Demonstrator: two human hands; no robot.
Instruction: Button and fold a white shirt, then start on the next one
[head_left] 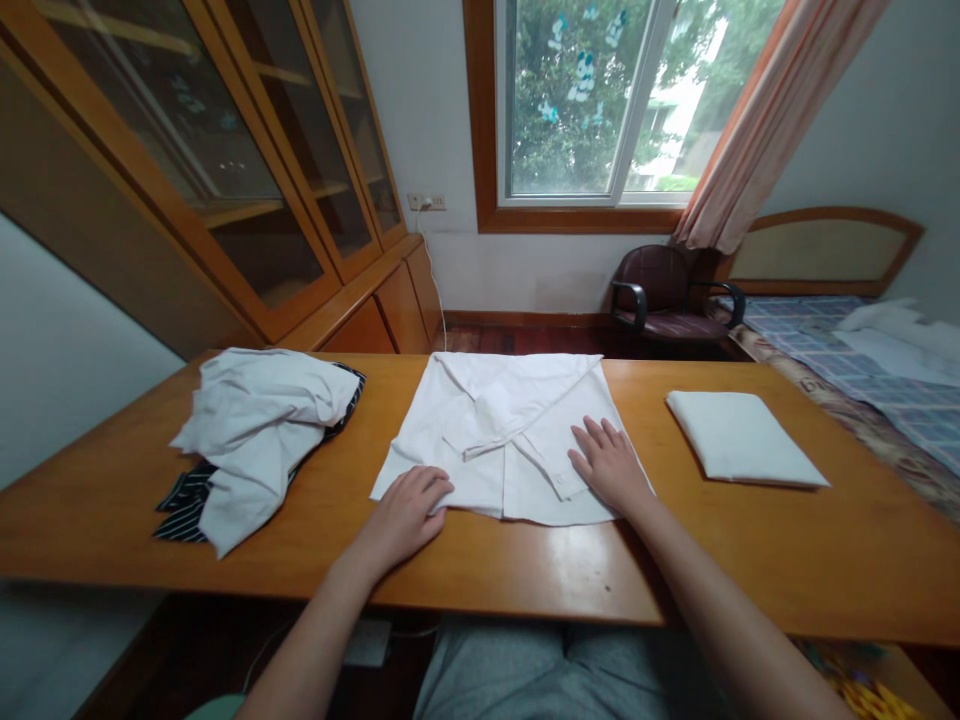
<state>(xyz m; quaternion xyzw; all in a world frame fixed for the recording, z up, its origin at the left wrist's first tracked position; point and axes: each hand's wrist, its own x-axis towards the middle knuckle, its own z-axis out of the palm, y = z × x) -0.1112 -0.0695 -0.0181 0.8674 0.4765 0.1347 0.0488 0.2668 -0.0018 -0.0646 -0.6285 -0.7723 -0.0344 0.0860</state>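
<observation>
A white shirt (480,400) lies on the wooden table in front of me, its sleeves folded inward across the body. My left hand (411,508) rests on the shirt's near left corner, fingers lightly bent, with the thumb apart from them. On the right side of the shirt, over a cuff, my right hand (609,466) lies flat with its fingers spread. To the right sits a neatly folded white cloth item (742,437), apart from my hand. At the left is a loose heap of white cloth (259,420) with a black striped cloth (187,500) partly beneath it.
The wooden table (525,570) spans the view, its near edge by my lap. Behind it stand a glass-door cabinet (322,230), a dark armchair (664,290) and a window (585,100) with a pink curtain (780,110). A bed (885,350) is at the right.
</observation>
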